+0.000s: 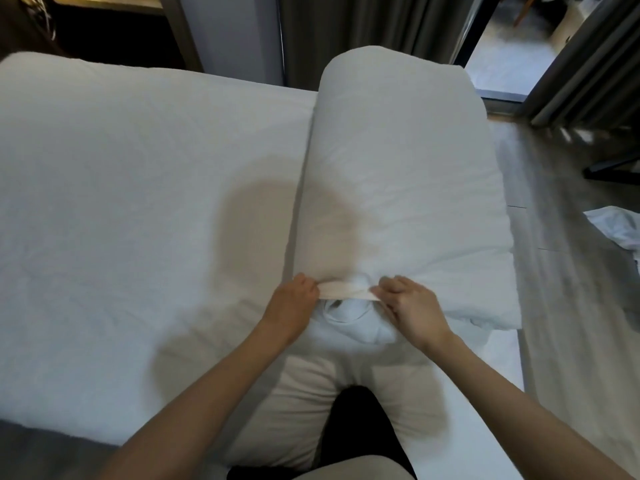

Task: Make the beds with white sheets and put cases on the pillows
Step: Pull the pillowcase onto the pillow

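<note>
A long white padded bundle of bedding point(398, 168) is seen lying lengthwise along the right side of a wide bed covered in a white sheet point(121, 202), with its far end rounded and its near end gathered in front of the person. Across that near end a flat cream cloth band point(343, 293) is stretched sideways between the two hands. The band's left end is held in the grip of the left hand point(294, 296), whose fingers are curled round it. The right end is pinched in the grip of the right hand point(412, 303), with the knuckles turned upward. Just below the band a bunched white fold of cloth point(349, 320) is pushed out toward the person; whether it belongs to the bundle or to a separate case cannot be told.

Nearer the camera a soft cream pillow point(301, 410) is laid on the bed and is pressed down in the middle by a dark-clothed leg point(356, 427). Both bare forearms are extended over it.

To the right of the bed a pale wooden floor point(554, 271) is visible, and a crumpled white cloth point(616, 230) is lying on it near the edge of the view. Beyond the bed's far side, grey curtains point(346, 29) are hung.
</note>
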Demonstrator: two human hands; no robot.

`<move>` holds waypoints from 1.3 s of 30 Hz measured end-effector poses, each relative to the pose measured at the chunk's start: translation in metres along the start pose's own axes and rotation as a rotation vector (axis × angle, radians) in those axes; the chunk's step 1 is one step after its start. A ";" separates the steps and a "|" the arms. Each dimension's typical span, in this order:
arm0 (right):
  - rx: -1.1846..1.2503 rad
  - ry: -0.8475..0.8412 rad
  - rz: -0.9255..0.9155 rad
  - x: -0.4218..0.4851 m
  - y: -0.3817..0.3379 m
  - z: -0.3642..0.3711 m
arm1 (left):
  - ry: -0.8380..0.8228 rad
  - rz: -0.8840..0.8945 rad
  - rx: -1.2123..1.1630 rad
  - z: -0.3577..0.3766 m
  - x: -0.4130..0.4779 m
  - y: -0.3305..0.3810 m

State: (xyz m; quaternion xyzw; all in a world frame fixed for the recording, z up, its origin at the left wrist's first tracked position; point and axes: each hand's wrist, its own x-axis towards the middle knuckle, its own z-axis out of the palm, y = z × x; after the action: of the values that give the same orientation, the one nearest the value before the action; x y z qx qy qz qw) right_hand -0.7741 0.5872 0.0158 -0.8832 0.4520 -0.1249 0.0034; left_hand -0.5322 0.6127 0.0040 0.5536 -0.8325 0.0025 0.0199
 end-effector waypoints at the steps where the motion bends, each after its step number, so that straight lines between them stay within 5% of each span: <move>1: -0.025 -0.088 0.026 0.000 -0.005 0.010 | -0.113 0.002 0.037 0.013 -0.004 0.002; 5: 0.012 -0.271 0.129 0.020 -0.022 0.019 | -0.117 -0.053 0.079 0.019 -0.003 -0.010; 10: 0.150 0.000 0.134 -0.006 -0.030 -0.004 | 0.019 -0.207 -0.003 0.005 -0.006 -0.021; 12: 0.186 -0.011 0.157 -0.028 -0.036 -0.002 | 0.049 -0.286 -0.001 0.002 -0.005 -0.019; 16: 0.224 -0.108 0.317 -0.049 -0.046 0.022 | 0.098 -0.148 -0.031 0.005 0.003 -0.011; 18: 0.322 -0.155 0.564 -0.053 -0.058 0.047 | 0.046 -0.046 0.010 0.009 0.014 -0.009; 20: 0.732 -0.193 0.978 -0.049 -0.069 0.065 | -0.001 -0.006 -0.025 0.016 0.025 -0.012; 22: 1.454 -0.168 1.359 -0.043 -0.074 0.082 | -0.006 0.012 -0.104 0.022 0.030 -0.016; 25: 2.067 0.037 1.502 -0.036 -0.073 0.102 | 0.082 0.060 -0.200 0.032 0.030 -0.020; 29: 2.272 0.225 1.444 -0.034 -0.068 0.112 | 0.117 0.054 -0.247 0.031 0.034 -0.021; 33: 2.408 0.195 1.299 -0.026 -0.063 0.121 | 0.166 -0.004 -0.328 0.027 0.040 -0.023; 39: 2.247 0.265 1.157 0.052 -0.054 0.111 | 0.297 -0.049 -0.487 0.036 0.031 -0.031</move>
State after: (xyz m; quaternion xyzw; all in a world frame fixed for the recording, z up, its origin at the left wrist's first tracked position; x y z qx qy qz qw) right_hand -0.6774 0.5659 -0.0740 -0.0494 0.4127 -0.5052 0.7563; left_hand -0.5161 0.5712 -0.0315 0.5459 -0.7830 -0.1169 0.2742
